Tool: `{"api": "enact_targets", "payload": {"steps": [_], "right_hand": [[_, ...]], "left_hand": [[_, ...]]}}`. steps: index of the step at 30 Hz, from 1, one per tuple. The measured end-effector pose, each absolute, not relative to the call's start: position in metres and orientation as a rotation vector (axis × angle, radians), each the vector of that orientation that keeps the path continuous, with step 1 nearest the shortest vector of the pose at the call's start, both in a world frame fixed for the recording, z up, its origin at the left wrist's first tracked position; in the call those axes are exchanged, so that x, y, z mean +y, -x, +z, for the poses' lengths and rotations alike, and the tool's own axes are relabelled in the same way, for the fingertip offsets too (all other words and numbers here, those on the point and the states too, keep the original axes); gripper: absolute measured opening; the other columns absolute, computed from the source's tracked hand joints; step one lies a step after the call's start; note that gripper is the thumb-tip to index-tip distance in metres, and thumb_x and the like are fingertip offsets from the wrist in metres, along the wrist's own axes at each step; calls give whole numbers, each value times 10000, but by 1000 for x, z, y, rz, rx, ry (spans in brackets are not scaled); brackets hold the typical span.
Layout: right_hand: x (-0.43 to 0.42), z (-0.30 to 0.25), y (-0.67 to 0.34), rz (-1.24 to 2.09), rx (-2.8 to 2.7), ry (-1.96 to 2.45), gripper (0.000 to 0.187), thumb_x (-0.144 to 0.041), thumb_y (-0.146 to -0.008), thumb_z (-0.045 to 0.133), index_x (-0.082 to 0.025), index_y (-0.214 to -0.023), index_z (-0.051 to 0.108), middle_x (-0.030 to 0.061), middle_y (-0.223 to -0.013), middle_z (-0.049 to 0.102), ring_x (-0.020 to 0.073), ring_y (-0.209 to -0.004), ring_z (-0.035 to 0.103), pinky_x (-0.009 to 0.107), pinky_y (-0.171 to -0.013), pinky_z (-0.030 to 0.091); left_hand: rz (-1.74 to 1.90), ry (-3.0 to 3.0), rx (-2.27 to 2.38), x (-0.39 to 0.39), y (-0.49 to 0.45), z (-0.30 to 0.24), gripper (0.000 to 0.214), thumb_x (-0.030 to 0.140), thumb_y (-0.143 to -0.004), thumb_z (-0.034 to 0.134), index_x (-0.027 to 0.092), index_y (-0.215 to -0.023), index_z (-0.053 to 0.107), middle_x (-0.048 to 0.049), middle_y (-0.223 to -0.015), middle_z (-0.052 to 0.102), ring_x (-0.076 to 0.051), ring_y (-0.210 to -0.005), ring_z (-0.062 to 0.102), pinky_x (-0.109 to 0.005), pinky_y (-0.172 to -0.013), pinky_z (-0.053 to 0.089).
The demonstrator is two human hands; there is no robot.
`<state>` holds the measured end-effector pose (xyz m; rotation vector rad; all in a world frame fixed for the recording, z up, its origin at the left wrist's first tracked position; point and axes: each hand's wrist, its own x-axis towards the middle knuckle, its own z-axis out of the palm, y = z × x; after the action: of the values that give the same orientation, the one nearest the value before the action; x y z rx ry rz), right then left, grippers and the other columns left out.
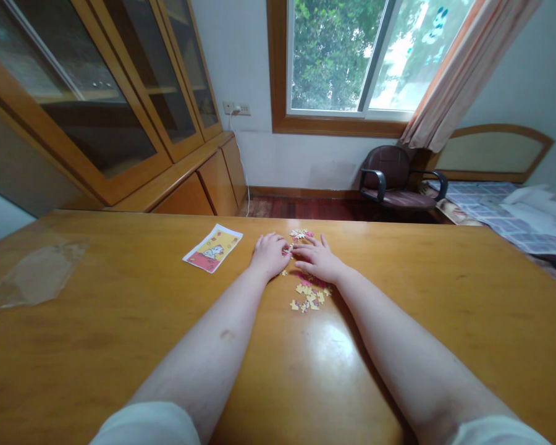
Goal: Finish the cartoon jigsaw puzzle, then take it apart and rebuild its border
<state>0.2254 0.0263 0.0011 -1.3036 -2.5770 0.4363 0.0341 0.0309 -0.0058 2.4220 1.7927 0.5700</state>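
Observation:
My left hand rests on the wooden table with its fingers bent round a small puzzle piece. Facing it, my right hand has its fingers spread, their tips close to that same piece. Loose yellow puzzle pieces lie on the near side of my right hand, with pink pieces partly hidden beneath it. Beyond the hands is a small heap of pale and pink pieces. A yellow and red picture card with a white cartoon figure lies to the left of my left hand.
A clear plastic bag lies at the left of the table. Glass-fronted cabinets stand along the left wall. Past the far table edge are a dark armchair, a window and a bed.

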Motion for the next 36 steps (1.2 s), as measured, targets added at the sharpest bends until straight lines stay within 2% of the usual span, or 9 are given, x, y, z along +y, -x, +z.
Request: {"api": "enact_targets", "payload": {"steps": [3, 8, 12, 17, 23, 28, 31, 34, 36], "right_hand": [[26, 3, -226, 461, -2533, 1260, 398, -514, -930, 483, -294, -1210, 662, 67, -1345, 592, 325, -1367, 346, 683, -1111, 22], [28, 0, -229, 467, -2455, 1197, 300, -452, -910, 560, -260, -1074, 722, 83, -1197, 669, 286, -1250, 482, 664, -1111, 59], [30, -5, -231, 484, -2439, 1186, 280, -435, -897, 586, -268, -1075, 723, 89, -1225, 651, 286, -1236, 495, 666, -1107, 77], [30, -5, -229, 460, -2435, 1247, 327, -440, -899, 582, -274, -1162, 683, 95, -1329, 595, 308, -1316, 416, 682, -1099, 85], [31, -7, -227, 297, -2426, 1287, 145, -293, -895, 604, -255, -926, 740, 52, -1033, 723, 247, -1149, 550, 611, -1133, 49], [37, -12, -223, 300, -2329, 1376, 61, -226, -827, 684, -236, -872, 725, 31, -912, 731, 213, -987, 601, 559, -1125, 154], [38, -14, -222, 400, -2225, 1399, 134, -196, -768, 732, -235, -895, 716, 27, -914, 728, 210, -952, 614, 543, -1087, 250], [38, -14, -222, 557, -2106, 1383, 170, -151, -746, 726, -224, -900, 714, 22, -866, 719, 189, -871, 631, 411, -942, 437], [37, -15, -223, 653, -2019, 1401, 179, -132, -750, 706, -217, -908, 711, 14, -816, 708, 165, -778, 632, 319, -792, 495]], "left_hand": [[604, -2425, 1772, 31, -34, -4, 194, 352, -832, 589, 232, -892, 729, -65, -1188, 668, -281, -1234, 504, -473, -1104, 342], [649, -2404, 1805, 35, -33, -2, 210, 299, -864, 546, 219, -843, 739, -53, -1096, 706, -237, -1119, 571, -397, -1038, 395], [626, -2344, 1931, 37, -30, -3, 218, 278, -849, 540, 213, -790, 739, -57, -1008, 722, -241, -1032, 601, -385, -949, 440], [599, -2237, 2065, 37, -27, -3, 186, 271, -821, 553, 219, -817, 731, -67, -977, 718, -269, -1001, 603, -405, -905, 454], [673, -2226, 1988, 38, -28, -5, 195, 248, -828, 548, 211, -924, 714, -64, -1043, 705, -258, -1036, 592, -390, -938, 443], [746, -2321, 1803, 37, -32, -6, 192, 228, -837, 543, 223, -926, 713, -51, -1071, 695, -235, -1074, 578, -379, -990, 413], [744, -2349, 1730, 35, -33, -5, 198, 223, -839, 540, 222, -924, 718, -50, -1081, 693, -237, -1076, 579, -387, -994, 412], [731, -2357, 1683, 34, -34, -3, 206, 224, -843, 536, 223, -938, 719, -47, -1086, 697, -238, -1074, 580, -392, -992, 414], [719, -2369, 1635, 34, -34, -3, 213, 226, -849, 530, 227, -952, 717, -40, -1076, 705, -233, -1061, 585, -389, -984, 417]]}}
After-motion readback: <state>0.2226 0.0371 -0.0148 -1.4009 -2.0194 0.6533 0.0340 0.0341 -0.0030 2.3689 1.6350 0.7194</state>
